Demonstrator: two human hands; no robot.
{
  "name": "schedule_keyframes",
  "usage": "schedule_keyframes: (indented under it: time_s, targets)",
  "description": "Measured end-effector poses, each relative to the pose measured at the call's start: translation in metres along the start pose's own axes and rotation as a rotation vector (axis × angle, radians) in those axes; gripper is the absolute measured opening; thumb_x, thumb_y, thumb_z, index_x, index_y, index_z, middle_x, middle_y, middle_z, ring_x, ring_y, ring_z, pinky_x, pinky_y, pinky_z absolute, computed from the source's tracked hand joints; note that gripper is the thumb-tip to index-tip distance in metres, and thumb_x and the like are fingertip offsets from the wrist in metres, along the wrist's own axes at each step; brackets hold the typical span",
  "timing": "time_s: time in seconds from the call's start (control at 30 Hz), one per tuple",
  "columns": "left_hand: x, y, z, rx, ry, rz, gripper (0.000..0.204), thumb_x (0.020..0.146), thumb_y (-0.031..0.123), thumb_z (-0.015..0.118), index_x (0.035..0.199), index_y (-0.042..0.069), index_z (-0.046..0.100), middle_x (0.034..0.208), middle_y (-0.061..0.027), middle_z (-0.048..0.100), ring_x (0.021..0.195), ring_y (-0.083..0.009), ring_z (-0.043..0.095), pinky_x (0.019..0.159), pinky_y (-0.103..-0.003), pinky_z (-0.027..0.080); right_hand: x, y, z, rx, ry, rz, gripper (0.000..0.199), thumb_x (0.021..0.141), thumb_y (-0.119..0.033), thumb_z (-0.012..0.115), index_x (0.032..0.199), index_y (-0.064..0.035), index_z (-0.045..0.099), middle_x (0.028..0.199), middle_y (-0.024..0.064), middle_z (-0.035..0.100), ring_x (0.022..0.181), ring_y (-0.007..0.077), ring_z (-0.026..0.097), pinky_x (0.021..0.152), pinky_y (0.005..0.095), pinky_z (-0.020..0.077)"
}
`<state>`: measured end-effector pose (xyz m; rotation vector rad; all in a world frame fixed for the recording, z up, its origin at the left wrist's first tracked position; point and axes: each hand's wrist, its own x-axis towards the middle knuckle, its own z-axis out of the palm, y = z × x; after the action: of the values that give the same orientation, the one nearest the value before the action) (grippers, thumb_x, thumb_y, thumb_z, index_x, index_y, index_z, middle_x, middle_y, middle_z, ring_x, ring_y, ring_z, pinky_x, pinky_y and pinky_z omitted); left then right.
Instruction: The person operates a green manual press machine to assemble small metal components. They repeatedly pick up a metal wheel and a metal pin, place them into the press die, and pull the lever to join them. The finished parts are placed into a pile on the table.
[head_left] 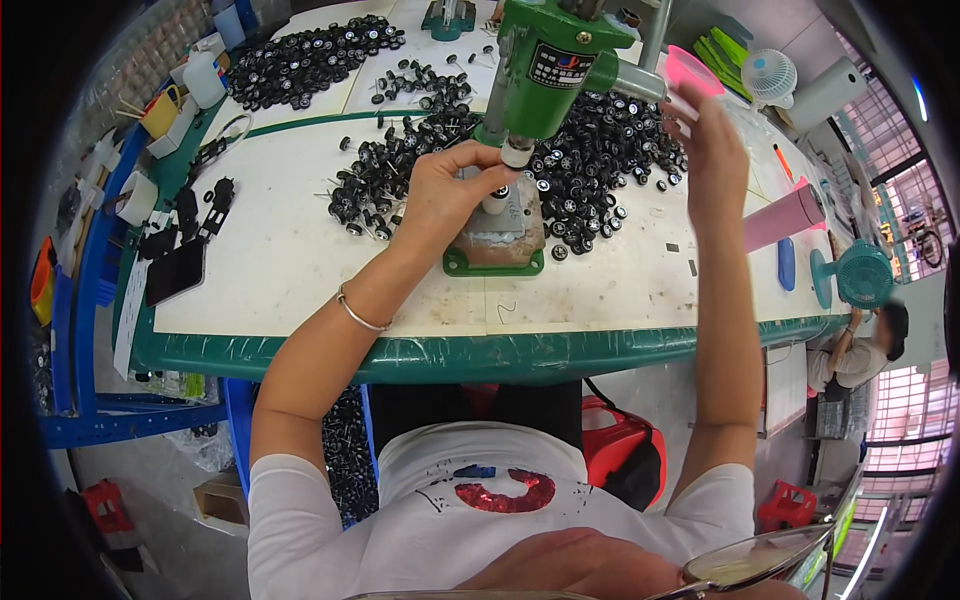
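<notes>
A green hand press (545,85) stands upright on the table in front of me. My left hand (450,190) pinches a small black wheel (515,168) between thumb and fingers, just below the press's white ram tip (516,152). Under it, another small wheel (497,196) sits on the press's metal base plate (510,225). My right hand (712,150) is raised beside the end of the press's silver shaft (640,82). Its fingers are curved and blurred, so whether they touch the shaft cannot be made out.
Heaps of small black wheels (600,165) surround the press, with another pile (300,65) at the far left. A black phone (175,273) lies left. At right are a pink cup (785,218), a blue case (786,263) and a teal fan (862,275). Another person (860,350) sits farther right.
</notes>
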<state>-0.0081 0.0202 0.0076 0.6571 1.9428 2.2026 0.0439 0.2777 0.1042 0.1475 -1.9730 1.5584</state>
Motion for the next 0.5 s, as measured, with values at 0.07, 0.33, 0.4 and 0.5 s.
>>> schedule_keyframes:
  time_s: [0.07, 0.33, 0.4, 0.5]
  targets:
    - [0.001, -0.003, 0.001, -0.040, 0.000, 0.027, 0.011, 0.081, 0.006, 0.071, 0.092, 0.003, 0.073, 0.088, 0.0008, 0.068, 0.083, -0.0071, 0.059, 0.079, -0.024, 0.045, 0.037, -0.019, 0.011, 0.166, -0.152, -0.103, 0.043, 0.100, -0.027, 0.041, 0.127, 0.0057, 0.052, 0.128, 0.0152, 0.056, 0.119, 0.0239, 0.053, 0.104, 0.0390, 0.0391]
    - [0.004, -0.007, -0.001, -0.131, -0.058, 0.014, 0.011, 0.081, 0.003, 0.071, 0.092, 0.001, 0.073, 0.089, -0.0011, 0.067, 0.086, -0.0092, 0.059, 0.082, -0.025, 0.046, 0.163, -0.085, 0.063, 0.357, -0.016, 0.118, 0.015, 0.093, -0.027, 0.060, 0.090, -0.0123, 0.057, 0.064, -0.0018, 0.053, 0.044, 0.0055, 0.046, 0.034, 0.0168, 0.0340]
    - [0.004, -0.005, -0.003, -0.151, -0.066, 0.003, 0.011, 0.081, 0.003, 0.071, 0.092, 0.001, 0.073, 0.089, -0.0010, 0.067, 0.086, -0.0093, 0.059, 0.081, -0.026, 0.046, 0.171, -0.067, 0.063, 0.470, -0.109, 0.043, 0.017, 0.092, -0.026, 0.061, 0.084, -0.0134, 0.054, 0.060, -0.0036, 0.050, 0.041, 0.0047, 0.043, 0.032, 0.0169, 0.0316]
    - [0.003, -0.008, -0.006, -0.138, -0.063, 0.007, 0.012, 0.081, 0.003, 0.071, 0.092, 0.001, 0.073, 0.089, -0.0009, 0.066, 0.086, -0.0092, 0.059, 0.081, -0.026, 0.046, 0.159, -0.071, 0.071, 0.454, -0.065, -0.081, 0.024, 0.091, -0.028, 0.063, 0.077, -0.0158, 0.048, 0.053, -0.0081, 0.035, 0.037, 0.0031, 0.030, 0.031, 0.0187, 0.0206]
